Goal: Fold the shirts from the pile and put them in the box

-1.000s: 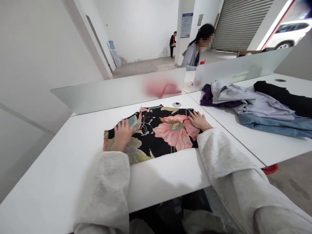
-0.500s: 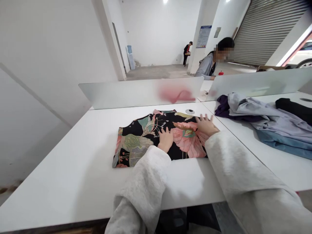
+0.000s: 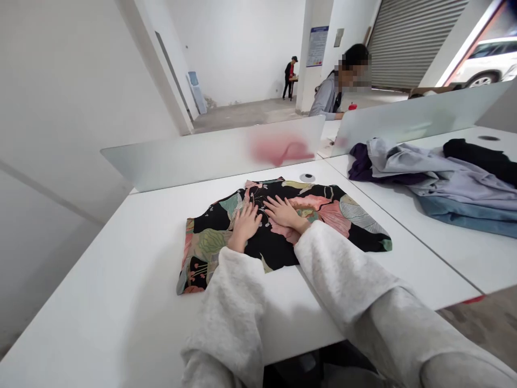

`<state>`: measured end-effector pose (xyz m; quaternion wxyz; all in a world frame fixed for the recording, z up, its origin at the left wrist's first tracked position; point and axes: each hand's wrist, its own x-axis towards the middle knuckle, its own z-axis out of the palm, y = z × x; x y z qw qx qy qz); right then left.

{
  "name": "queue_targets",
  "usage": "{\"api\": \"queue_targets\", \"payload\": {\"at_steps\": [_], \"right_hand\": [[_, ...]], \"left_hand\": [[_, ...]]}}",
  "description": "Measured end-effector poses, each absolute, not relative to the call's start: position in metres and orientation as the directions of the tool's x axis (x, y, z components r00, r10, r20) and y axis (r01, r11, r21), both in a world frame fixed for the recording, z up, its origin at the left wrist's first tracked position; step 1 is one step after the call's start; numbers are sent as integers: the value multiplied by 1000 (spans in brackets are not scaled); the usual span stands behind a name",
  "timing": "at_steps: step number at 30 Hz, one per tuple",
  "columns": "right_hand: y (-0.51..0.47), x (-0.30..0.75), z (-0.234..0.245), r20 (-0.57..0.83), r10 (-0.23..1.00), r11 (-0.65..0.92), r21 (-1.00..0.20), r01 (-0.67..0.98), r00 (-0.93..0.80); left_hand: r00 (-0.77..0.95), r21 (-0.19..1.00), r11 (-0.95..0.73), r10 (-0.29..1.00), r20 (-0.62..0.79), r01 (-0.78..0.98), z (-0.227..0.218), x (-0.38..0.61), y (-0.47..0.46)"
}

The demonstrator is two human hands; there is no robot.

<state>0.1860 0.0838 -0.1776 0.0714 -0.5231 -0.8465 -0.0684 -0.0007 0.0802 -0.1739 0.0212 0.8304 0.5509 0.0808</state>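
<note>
A black shirt (image 3: 274, 245) with a pink, green and grey floral print lies spread on the white table (image 3: 157, 231). Its short sleeves reach out to the left and right, and the collar edge faces away from me. My left hand (image 3: 245, 223) rests flat on the middle of the cloth, fingers spread. Just to its right, my right hand (image 3: 285, 213) also lies flat on the shirt, fingers apart and pointing left. Neither hand grips the fabric.
Frosted divider panels (image 3: 210, 156) stand along the table's far edge. On the right is a pile of clothes (image 3: 452, 172) in lilac, purple, blue and black. A cable hole (image 3: 307, 178) sits behind the shirt. Beyond the dividers, one person (image 3: 329, 97) sits and another person (image 3: 290, 78) stands farther off.
My right hand has moved left from the shirt's right side to its middle, uncovering the right sleeve. My left hand has shifted slightly left. The camera view has turned a little.
</note>
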Motion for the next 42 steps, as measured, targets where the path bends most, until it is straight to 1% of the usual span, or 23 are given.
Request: {"api": "queue_targets", "payload": {"at_steps": [4, 6, 9, 12, 16, 17, 20, 21, 24, 26, 28, 30, 31, 32, 33, 34, 35, 36, 38, 40, 42], "right_hand": [[96, 240, -178, 182, 920, 337, 90, 937, -348], [99, 275, -180, 168, 953, 242, 75, 967, -252], [98, 328, -185, 161, 985, 55, 14, 998, -56], [94, 363, -189, 134, 989, -62, -28, 998, 65], [92, 371, -191, 128, 986, -102, -69, 992, 110], [93, 369, -190, 144, 983, -99, -121, 988, 116], [94, 371, -181, 176, 973, -72, -381, 922, 149], [92, 375, -177, 174, 973, -61, -449, 891, 154], [78, 402, -164, 166, 968, -40, -638, 769, 187], [60, 426, -158, 164, 945, -41, -799, 600, 282], [39, 449, -157, 137, 910, -51, -900, 434, 391], [19, 466, -160, 104, 871, -91, -926, 366, 480], [11, 471, -163, 94, 852, -113, -928, 356, 514], [5, 474, -166, 97, 836, -125, -924, 361, 540], [0, 476, -169, 120, 823, -122, -917, 380, 555], [-2, 476, -172, 156, 816, -106, -906, 410, 556], [-4, 477, -175, 195, 816, -81, -893, 442, 544], [-4, 477, -177, 227, 818, -55, -883, 466, 528], [-1, 477, -180, 243, 824, -36, -878, 477, 511], [3, 478, -181, 218, 826, -47, -893, 448, 520], [6, 479, -183, 212, 815, -36, -910, 413, 539]], "left_hand": [[195, 93, -204, 976, 102, 975, -173, -51, 88], [61, 89, -68, 995, 85, 994, -173, -81, 90], [-122, 104, 112, 988, 93, 988, -173, -113, 89], [-161, 93, 150, 979, 124, 984, -172, -121, 86], [-136, 80, 125, 979, 154, 989, -169, -114, 83], [-137, 78, 126, 977, 164, 989, -168, -112, 83], [-149, 69, 138, 969, 198, 988, -162, -106, 81], [-144, 64, 134, 967, 211, 989, -160, -103, 80], [-55, 27, 49, 965, 256, 998, -153, -87, 77], [57, -23, -52, 963, 263, 998, -149, -68, 73], [168, -65, -158, 964, 206, 985, -142, -43, 65], [312, -66, -307, 947, 81, 949, -131, -12, 51], [427, -34, -426, 904, 9, 904, -125, 3, 40], [559, 21, -558, 828, -56, 829, -118, 19, 27], [706, 102, -698, 702, -93, 708, -111, 34, 12], [827, 188, -805, 554, -99, 562, -105, 49, -5], [893, 249, -859, 442, -82, 448, -100, 63, -21], [919, 269, -880, 388, -65, 391, -97, 75, -37], [916, 243, -885, 398, -44, 396, -96, 98, -64], [908, 200, -887, 418, -40, 417, -102, 121, -81], [921, 180, -905, 389, -23, 386, -112, 146, -86]]}}
